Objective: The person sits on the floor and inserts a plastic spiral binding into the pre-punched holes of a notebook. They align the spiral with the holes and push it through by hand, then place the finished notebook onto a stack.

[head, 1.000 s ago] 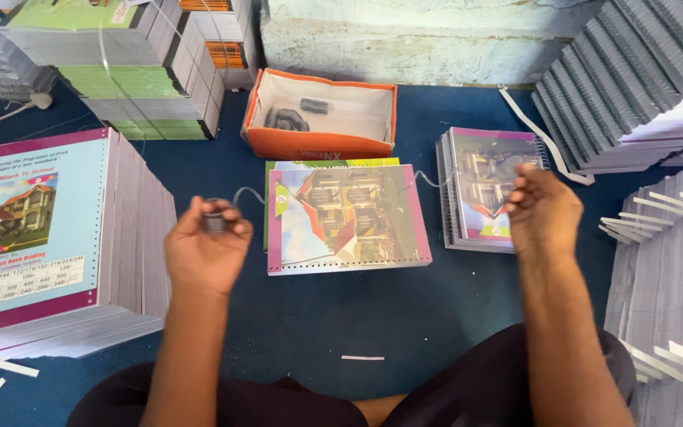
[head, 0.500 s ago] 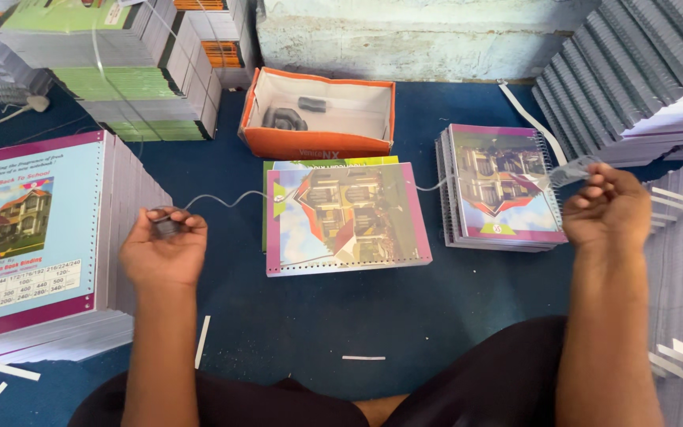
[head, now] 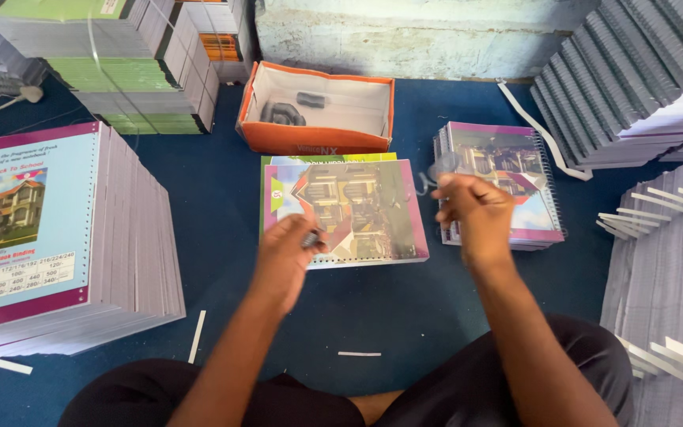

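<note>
I sit on a blue floor mat with a notebook (head: pixel 357 207) with a house picture on its cover lying in front of me. My left hand (head: pixel 284 257) hovers over its lower left corner, fingers pinched on the small dark end (head: pixel 311 237) of a thin wire. My right hand (head: pixel 474 212) is at the notebook's right edge, closed on the other end of the wire (head: pixel 441 168), which is blurred. A stack of spiral-bound notebooks (head: pixel 515 170) lies just right of my right hand.
An open orange box (head: pixel 318 136) holding dark small parts sits behind the notebook. A tall pile of unbound books (head: pixel 57 237) stands at the left, more piles (head: pixel 120 71) at the back left, and grey stacks (head: pixel 642 87) at the right. White strips (head: pixel 197 336) lie on the mat.
Both hands have come inward from a wide spread; the wire that was stretched across the notebook is now slack and short between them.
</note>
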